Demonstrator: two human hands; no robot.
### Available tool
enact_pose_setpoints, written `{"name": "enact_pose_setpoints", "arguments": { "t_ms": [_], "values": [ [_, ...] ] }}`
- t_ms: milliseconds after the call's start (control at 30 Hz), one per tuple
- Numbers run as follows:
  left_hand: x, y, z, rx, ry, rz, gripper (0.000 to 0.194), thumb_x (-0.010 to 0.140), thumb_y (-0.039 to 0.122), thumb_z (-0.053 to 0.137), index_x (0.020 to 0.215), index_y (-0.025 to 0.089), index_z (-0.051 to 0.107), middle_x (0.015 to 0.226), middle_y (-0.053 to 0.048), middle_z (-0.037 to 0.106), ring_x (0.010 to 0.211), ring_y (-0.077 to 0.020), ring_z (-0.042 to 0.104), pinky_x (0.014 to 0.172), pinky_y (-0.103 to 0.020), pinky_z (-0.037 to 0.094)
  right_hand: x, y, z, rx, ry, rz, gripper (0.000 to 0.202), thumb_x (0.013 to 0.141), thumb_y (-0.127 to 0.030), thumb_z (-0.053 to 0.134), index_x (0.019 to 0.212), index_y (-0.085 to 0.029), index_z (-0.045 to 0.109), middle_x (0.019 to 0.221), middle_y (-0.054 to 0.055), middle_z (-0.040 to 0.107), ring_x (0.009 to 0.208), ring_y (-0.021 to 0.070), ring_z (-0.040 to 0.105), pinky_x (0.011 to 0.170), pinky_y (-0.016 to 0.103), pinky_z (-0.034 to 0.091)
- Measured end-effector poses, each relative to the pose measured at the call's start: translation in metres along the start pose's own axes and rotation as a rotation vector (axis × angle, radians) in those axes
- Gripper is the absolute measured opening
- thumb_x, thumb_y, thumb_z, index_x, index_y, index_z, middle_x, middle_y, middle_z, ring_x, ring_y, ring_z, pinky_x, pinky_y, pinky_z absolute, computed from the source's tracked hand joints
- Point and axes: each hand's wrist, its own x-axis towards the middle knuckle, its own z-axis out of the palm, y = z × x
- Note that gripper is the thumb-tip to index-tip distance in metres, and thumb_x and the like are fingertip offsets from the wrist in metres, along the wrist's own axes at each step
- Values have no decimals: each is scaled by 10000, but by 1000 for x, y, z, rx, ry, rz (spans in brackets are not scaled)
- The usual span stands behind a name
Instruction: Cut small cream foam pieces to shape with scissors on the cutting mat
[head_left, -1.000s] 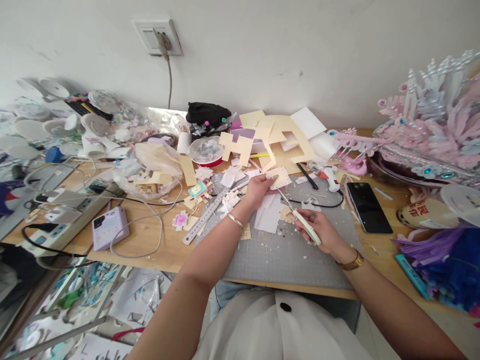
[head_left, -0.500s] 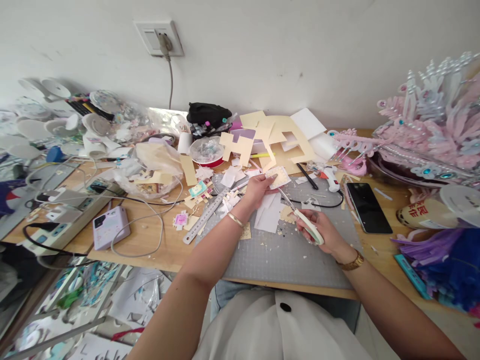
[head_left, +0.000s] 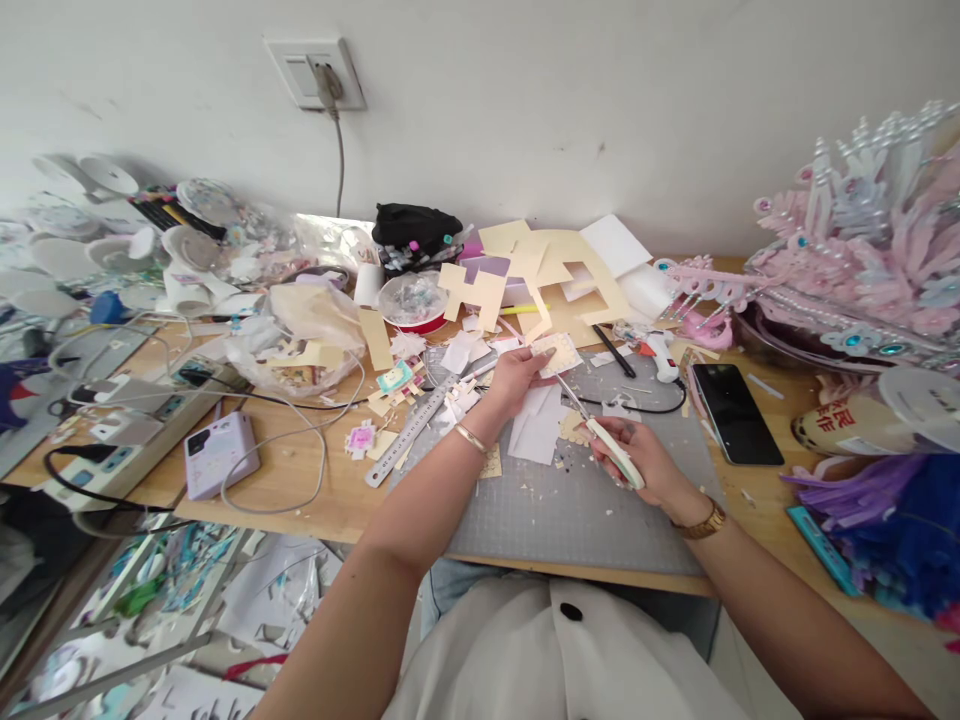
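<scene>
My left hand (head_left: 517, 380) pinches a small piece of cream-and-white card (head_left: 561, 352) above the cutting mat. In my right hand (head_left: 645, 458) is a pair of scissors (head_left: 616, 452) with pale handles, its fingers wrapped round them. The metal blades point up and left, their tips close to the lower edge of the card; whether they touch it I cannot tell. Below lie sheets of white paper (head_left: 534, 430) and a scalloped cream cutout (head_left: 573, 427) on the grey cutting mat (head_left: 540, 520).
A steel ruler (head_left: 409, 437) and paper scraps lie left of the mat. Cream card offcuts (head_left: 592, 300) are piled behind. At right are a glue gun (head_left: 661, 358), a phone (head_left: 736, 415), a drink cup (head_left: 847, 425) and pink tiaras (head_left: 847, 270). Cables and a power strip (head_left: 142, 430) are at left.
Almost nothing differs. The view has shifted very slightly, and both hands keep their grip on the card and the scissors.
</scene>
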Motion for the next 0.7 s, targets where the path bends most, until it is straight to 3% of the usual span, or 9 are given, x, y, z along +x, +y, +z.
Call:
{"name": "enact_pose_setpoints", "arguments": {
  "t_ms": [700],
  "values": [
    [0,2,0,-6,17,-10,235,702,277,810,809,102,697,811,-75,731,775,-184,703,852,-402,576,-2,-2,-2,8,-26,-27,445,520,-376,849,861,-153,670,524,-56,569,326,48,416,291,164,274]
  ]
}}
